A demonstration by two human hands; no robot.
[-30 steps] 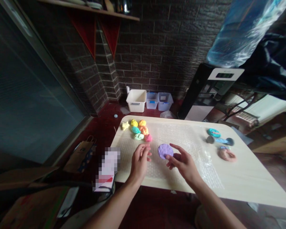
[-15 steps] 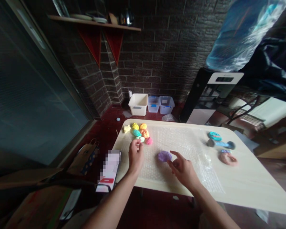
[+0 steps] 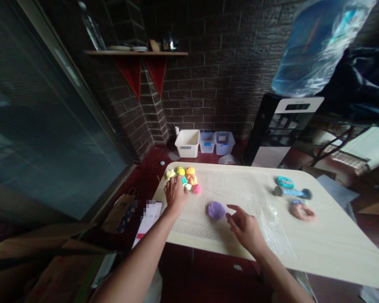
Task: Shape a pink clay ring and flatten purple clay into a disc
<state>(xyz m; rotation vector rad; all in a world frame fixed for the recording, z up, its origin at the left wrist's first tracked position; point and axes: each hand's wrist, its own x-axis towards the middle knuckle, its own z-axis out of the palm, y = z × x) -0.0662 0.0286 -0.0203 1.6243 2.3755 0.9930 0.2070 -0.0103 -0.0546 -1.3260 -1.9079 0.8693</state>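
On the bubble wrap (image 3: 202,227) lies a flat, round purple lump (image 3: 216,210), like modelling clay or soft fabric. Just to its right is my right hand (image 3: 244,227), thumb and forefinger apart, holding nothing and not touching it. My left hand (image 3: 176,194) reaches over a cluster of small coloured lumps, fingers spread downward. It partly covers a teal lump (image 3: 184,179); contact cannot be made out. Around it sit a pale yellow star-like piece (image 3: 169,174), a yellow lump (image 3: 180,170), orange lumps (image 3: 192,179), a pale green lump (image 3: 188,186) and a pink lump (image 3: 196,188).
On the table's right side lie a teal oval piece (image 3: 285,182), a blue dumbbell-shaped thing (image 3: 293,193) and a pinkish-brown ring (image 3: 303,211). A phone-like screen (image 3: 150,216) is at the left edge. Behind stand a white bin (image 3: 188,147), clear boxes (image 3: 224,145) and a water dispenser (image 3: 271,134).
My left hand has moved left, its fingers now spread over the lumps. My right hand has drawn slightly away from the purple lump. The camera view has shifted a little.
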